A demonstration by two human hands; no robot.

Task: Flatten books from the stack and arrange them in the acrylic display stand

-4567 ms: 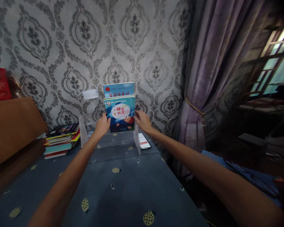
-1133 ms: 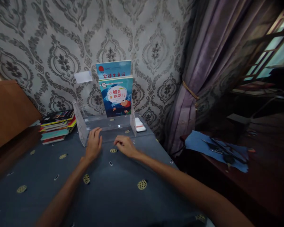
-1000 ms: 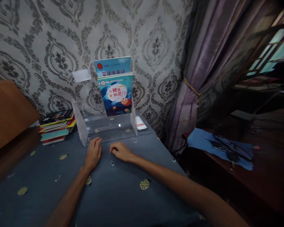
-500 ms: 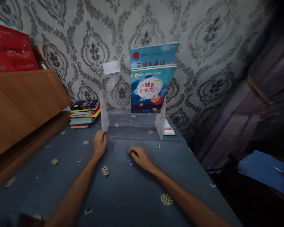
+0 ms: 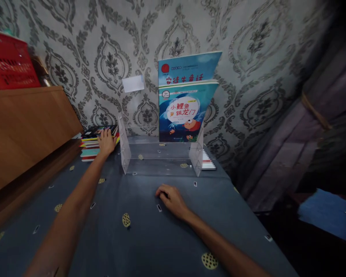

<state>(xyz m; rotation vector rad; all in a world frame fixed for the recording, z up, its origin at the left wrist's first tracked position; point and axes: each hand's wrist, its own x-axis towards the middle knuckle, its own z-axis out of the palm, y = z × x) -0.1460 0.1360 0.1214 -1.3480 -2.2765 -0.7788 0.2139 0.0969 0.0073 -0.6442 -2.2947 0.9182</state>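
Note:
At the back left of the table lies a stack of books point(image 5: 90, 152), with a dark-covered book point(image 5: 94, 132) on top. My left hand point(image 5: 106, 143) reaches onto that stack, its fingers stretched over the top book's right part. My right hand point(image 5: 171, 200) rests on the tablecloth, fingers loosely curled and nothing visible in them. A clear acrylic book rack point(image 5: 125, 148) stands in the middle. On its rear right, a blue book with a cartoon fish point(image 5: 177, 115) stands upright, partly covering another blue book point(image 5: 190, 67) behind it.
Behind the table rises a patterned wall with a white paper tag point(image 5: 133, 83). A wooden cabinet point(image 5: 31, 127) carrying a red box point(image 5: 11, 63) borders the left. A partly blurred white item point(image 5: 208, 161) lies right of the rack. A curtain point(image 5: 294, 154) hangs at the right.
My left hand has moved from the rack's front left corner, back and left onto the book stack. My right hand stays in place on the table. The view has shifted slightly.

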